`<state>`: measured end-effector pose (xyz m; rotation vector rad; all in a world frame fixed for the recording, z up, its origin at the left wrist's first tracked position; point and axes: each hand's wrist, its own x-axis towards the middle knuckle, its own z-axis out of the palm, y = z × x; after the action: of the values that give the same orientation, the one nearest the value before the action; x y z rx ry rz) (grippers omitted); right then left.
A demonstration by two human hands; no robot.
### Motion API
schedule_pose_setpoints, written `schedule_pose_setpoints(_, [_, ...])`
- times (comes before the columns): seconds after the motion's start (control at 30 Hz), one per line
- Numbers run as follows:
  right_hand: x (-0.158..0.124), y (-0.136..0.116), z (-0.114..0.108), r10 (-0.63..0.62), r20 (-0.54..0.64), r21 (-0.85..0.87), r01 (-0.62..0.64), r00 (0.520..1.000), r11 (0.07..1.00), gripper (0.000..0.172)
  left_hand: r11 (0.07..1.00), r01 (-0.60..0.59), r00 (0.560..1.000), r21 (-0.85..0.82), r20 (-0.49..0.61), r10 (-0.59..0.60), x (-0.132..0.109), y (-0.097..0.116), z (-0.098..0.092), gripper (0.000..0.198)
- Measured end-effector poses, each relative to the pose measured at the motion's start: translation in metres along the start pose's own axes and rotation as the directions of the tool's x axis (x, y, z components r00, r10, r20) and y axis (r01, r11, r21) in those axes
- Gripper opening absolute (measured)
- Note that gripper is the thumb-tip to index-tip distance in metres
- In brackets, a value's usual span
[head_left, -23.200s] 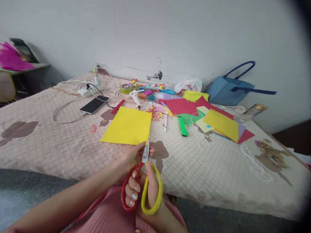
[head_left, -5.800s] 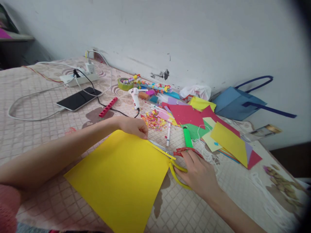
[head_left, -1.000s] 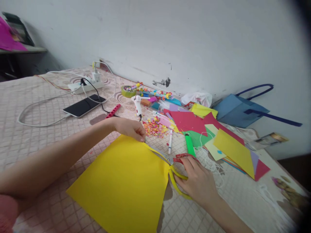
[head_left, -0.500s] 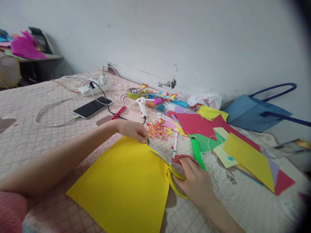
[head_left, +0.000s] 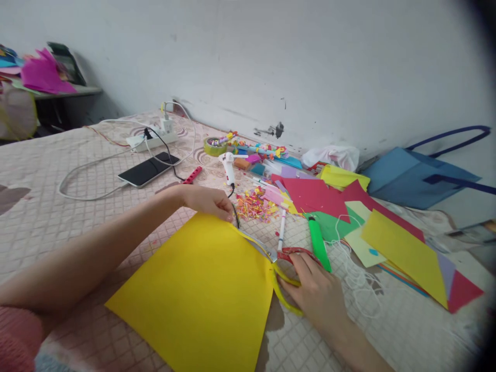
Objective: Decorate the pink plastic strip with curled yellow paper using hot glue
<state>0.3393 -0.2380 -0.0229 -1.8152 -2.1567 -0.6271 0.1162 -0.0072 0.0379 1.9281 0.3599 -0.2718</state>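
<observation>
A large yellow sheet (head_left: 201,289) is laid flat on the quilted bed (head_left: 58,206), near the viewer and left of centre, with one corner pointing far. That far corner is held by the left hand (head_left: 211,200). Its fingers (head_left: 227,213) are bunched together and closed down on the paper's tip.

The sheet's right edge is met by the scissors (head_left: 279,261), whose blades are laid along that edge and point toward the left hand. A narrow yellow strip is seen partly parted from the sheet beside the blades. How far the blades are spread cannot be told. The scissors are gripped by the right hand (head_left: 318,294), just right of the sheet. Its fingers (head_left: 300,261) are clamped on the handles, the red loop on the far side and the yellow loop on the near side.

Just beyond the scissors a white marker (head_left: 281,231) and a green pen (head_left: 320,244) are seen, with white string (head_left: 354,279) tangled to their right. A heap of coloured paper scraps (head_left: 253,205) lies just right of the left hand, and a white glue gun (head_left: 228,166) stands farther off. Coloured sheets (head_left: 403,250) are spread at the right, and a blue bag (head_left: 411,173) is set against the wall. At the far left a phone (head_left: 149,169) and a power strip (head_left: 152,139) are joined by cables.
</observation>
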Motion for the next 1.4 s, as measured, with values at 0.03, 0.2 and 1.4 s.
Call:
schedule_pose_setpoints(0.03, [0.0, 0.001, 0.0, 0.0, 0.003, -0.002, 0.0, 1.0, 1.0, 0.031, 1.0, 0.006, 1.0, -0.009, -0.02, -0.006, -0.003, -0.003, -0.001, 0.029])
schedule_pose_setpoints(0.2, [0.001, 0.002, -0.003, -0.016, -0.008, -0.003, 0.016, 1.0, 1.0, 0.031, 0.988, 0.011, 0.98, -0.153, -0.194, -0.041, -0.019, -0.013, 0.002, 0.033])
schedule_pose_setpoints(1.4, [0.01, -0.006, -0.005, -0.007, -0.079, 0.046, 0.01, 0.997, 0.999, 0.03, 0.712, -0.194, 0.967, -0.674, -0.255, 0.022, -0.046, -0.011, 0.038, 0.027])
